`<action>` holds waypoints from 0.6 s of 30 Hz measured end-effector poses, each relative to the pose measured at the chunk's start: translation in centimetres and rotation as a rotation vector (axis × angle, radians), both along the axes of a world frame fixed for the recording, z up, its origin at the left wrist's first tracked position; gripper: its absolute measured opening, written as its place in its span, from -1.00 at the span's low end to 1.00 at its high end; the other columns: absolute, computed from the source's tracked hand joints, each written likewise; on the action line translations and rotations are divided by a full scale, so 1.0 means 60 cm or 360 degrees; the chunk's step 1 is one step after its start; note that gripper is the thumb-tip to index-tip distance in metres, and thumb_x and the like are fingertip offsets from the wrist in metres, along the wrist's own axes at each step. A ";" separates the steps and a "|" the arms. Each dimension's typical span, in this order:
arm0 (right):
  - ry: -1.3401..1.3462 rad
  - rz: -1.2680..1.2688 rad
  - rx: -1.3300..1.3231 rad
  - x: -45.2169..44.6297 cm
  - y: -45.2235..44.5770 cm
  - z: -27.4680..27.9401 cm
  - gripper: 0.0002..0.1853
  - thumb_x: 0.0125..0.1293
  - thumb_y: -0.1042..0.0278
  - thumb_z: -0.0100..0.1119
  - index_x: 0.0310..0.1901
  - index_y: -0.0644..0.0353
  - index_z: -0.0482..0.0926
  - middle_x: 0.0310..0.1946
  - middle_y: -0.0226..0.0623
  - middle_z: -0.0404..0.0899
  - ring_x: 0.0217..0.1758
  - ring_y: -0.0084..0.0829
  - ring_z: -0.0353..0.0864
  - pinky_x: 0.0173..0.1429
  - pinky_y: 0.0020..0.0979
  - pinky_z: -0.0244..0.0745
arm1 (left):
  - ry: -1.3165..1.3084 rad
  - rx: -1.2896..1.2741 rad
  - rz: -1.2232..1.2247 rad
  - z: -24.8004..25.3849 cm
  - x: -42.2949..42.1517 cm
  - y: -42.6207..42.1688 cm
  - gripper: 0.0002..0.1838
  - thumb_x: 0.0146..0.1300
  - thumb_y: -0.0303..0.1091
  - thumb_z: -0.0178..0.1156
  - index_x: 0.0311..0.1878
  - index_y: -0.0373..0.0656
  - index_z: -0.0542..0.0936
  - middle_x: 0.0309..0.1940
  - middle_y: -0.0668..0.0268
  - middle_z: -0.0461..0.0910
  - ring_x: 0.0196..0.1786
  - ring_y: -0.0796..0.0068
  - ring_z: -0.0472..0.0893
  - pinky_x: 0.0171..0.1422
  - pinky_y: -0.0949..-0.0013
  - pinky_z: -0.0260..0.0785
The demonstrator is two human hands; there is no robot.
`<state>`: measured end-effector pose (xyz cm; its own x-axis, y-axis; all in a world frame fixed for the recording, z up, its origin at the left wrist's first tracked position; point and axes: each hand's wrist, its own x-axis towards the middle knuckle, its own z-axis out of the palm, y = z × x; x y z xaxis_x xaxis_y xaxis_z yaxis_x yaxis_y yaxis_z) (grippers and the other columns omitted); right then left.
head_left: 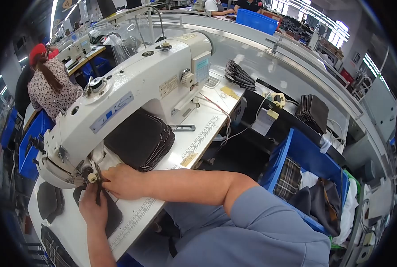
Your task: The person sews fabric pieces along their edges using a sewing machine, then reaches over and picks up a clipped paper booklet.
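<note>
A white sewing machine [131,95] stands over its table. Right beside its needle area, my left hand [93,208] is closed on a dark fabric piece [114,218], the thumb and fingers pointing toward the presser foot. My right hand [123,181] comes in from the other side, its fingers pinched on the same dark piece close to the needle. The needle itself and the fingertips are partly hidden by the machine head. A thick stack of dark fabric pieces [138,142] lies under the machine arm, just beyond my right hand. Several more dark pieces [50,201] lie left of my left hand.
Plaid fabric [58,249] hangs at the table's near left edge. A metal tool [183,128] lies by the stack. At right, a blue bin [292,138] holds plaid and dark cloth. Bundled dark pieces [312,112] rest behind it. A person [51,84] in a red cap sits at left.
</note>
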<state>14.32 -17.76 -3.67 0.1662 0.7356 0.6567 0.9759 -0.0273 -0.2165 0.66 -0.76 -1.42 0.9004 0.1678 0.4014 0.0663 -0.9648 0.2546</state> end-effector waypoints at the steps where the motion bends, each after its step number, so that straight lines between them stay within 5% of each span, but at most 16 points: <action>1: -0.0004 0.0001 -0.0032 0.000 -0.001 0.000 -0.83 0.26 0.25 0.27 -0.23 0.14 0.67 -0.21 -0.21 0.53 -0.15 -0.17 0.61 -0.14 -0.10 0.53 | 0.0011 -0.0004 0.0013 0.000 0.001 0.000 -0.59 0.33 -0.40 0.27 0.20 -0.36 0.67 0.21 -0.10 0.67 0.29 -0.11 0.65 0.34 -0.01 0.52; 9: -0.0007 -0.0007 -0.0121 0.002 -0.003 0.002 -0.77 0.25 0.23 0.29 -0.13 0.13 0.71 -0.18 -0.23 0.53 -0.13 -0.19 0.64 -0.10 -0.12 0.57 | 0.0376 0.0130 0.0011 0.001 0.013 0.018 -0.31 0.49 -0.01 0.19 0.47 -0.36 0.42 0.46 -0.17 0.44 0.57 -0.33 0.31 0.55 -0.14 0.27; 18: 0.0046 0.0006 -0.0092 0.002 -0.005 0.000 -0.77 0.27 0.25 0.29 -0.10 0.13 0.72 -0.15 -0.21 0.54 -0.12 -0.15 0.65 -0.09 -0.09 0.58 | 0.0396 -0.0121 -0.0182 0.054 -0.049 -0.002 -0.27 0.30 -0.11 0.36 0.48 -0.21 0.46 0.50 -0.08 0.43 0.61 -0.25 0.29 0.63 -0.08 0.22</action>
<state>14.46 -18.08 -3.64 0.1817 0.7728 0.6081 0.9694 -0.0370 -0.2426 -2.30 -0.91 1.83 0.9845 0.0806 0.1556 0.0276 -0.9483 0.3162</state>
